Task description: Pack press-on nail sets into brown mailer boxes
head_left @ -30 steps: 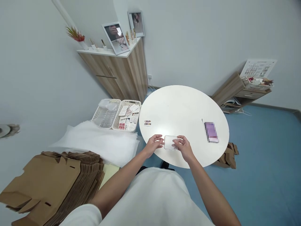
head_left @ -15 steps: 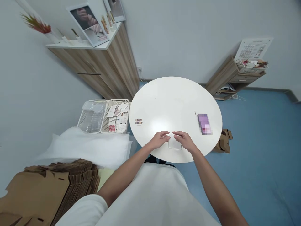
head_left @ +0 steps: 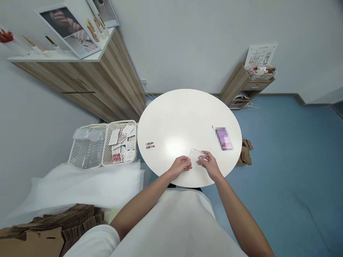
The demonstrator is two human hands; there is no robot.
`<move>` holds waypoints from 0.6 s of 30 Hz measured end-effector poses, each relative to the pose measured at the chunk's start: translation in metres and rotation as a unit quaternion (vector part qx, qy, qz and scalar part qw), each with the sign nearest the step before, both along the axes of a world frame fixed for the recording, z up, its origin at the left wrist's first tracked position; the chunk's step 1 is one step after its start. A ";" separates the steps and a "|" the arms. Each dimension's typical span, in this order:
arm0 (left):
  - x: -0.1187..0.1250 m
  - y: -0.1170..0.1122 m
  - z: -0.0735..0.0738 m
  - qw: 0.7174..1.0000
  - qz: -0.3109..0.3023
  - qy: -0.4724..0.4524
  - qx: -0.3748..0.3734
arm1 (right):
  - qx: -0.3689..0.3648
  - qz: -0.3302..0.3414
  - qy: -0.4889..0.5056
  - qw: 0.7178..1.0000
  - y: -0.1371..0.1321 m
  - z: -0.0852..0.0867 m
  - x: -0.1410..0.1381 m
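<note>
Over the near edge of a round white table (head_left: 187,114), both my hands hold a small clear plastic case (head_left: 195,155). My left hand (head_left: 181,166) pinches its near left side with curled fingers. Gripping the right side, my right hand (head_left: 209,165) has its fingers closed too. The case is tilted up off the tabletop. A small card of coloured nail tips (head_left: 149,145) lies on the table's left part, apart from my hands. To the right lies a purple blurred flat object (head_left: 224,138).
Two white baskets stand left of the table: one (head_left: 87,150) with clear plastic pieces, one (head_left: 122,142) with small printed cards. White foam sheets (head_left: 80,185) and flat cardboard boxes (head_left: 45,232) lie at the lower left. A wooden cabinet (head_left: 88,82) stands behind; cardboard scraps (head_left: 245,153) are on the blue floor.
The case has come up off the table and tilted between my hands. The view has swung, so the table and baskets sit further left and lower.
</note>
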State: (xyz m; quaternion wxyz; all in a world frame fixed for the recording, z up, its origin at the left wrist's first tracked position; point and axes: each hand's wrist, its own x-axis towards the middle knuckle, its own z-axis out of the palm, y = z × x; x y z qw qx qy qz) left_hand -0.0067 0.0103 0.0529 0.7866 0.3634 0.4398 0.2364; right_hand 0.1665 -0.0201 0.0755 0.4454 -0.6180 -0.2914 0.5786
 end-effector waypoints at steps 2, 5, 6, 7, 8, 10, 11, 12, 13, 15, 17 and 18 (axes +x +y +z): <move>0.002 0.001 0.002 0.998 -0.005 0.026 0.057 | 0.010 -0.002 0.001 1.000 0.005 0.000 0.006; 0.005 0.007 0.012 0.978 -0.014 0.081 0.190 | 0.021 0.027 0.000 0.999 0.015 0.004 0.019; 0.007 0.010 0.015 0.968 -0.021 0.095 0.230 | 0.019 0.046 0.002 0.999 0.018 0.005 0.023; 0.009 0.012 0.019 0.959 -0.030 0.104 0.261 | 0.017 0.065 0.005 0.998 0.021 0.005 0.028; 0.012 0.014 0.022 0.952 -0.037 0.111 0.284 | 0.015 0.083 0.006 0.996 0.022 0.005 0.032; 0.019 0.017 0.026 0.941 -0.039 0.124 0.314 | 0.013 0.110 -0.002 0.994 0.025 0.005 0.039; 0.023 0.017 0.026 0.937 -0.035 0.128 0.323 | 0.018 0.122 -0.012 0.992 0.025 0.004 0.043; 0.026 0.017 0.026 0.935 -0.030 0.131 0.330 | 0.031 0.135 -0.027 0.990 0.025 0.004 0.046; 0.029 0.017 0.025 0.933 -0.023 0.129 0.334 | 0.052 0.153 -0.047 0.986 0.025 0.005 0.050; 0.033 0.017 0.024 0.934 -0.014 0.120 0.337 | 0.112 0.213 -0.097 0.966 0.026 0.008 0.057; 0.035 0.016 0.023 0.938 -0.011 0.109 0.329 | 0.170 0.277 -0.146 0.935 0.026 0.011 0.061; 0.035 0.015 0.022 0.942 -0.011 0.105 0.320 | 0.189 0.296 -0.165 0.922 0.026 0.013 0.062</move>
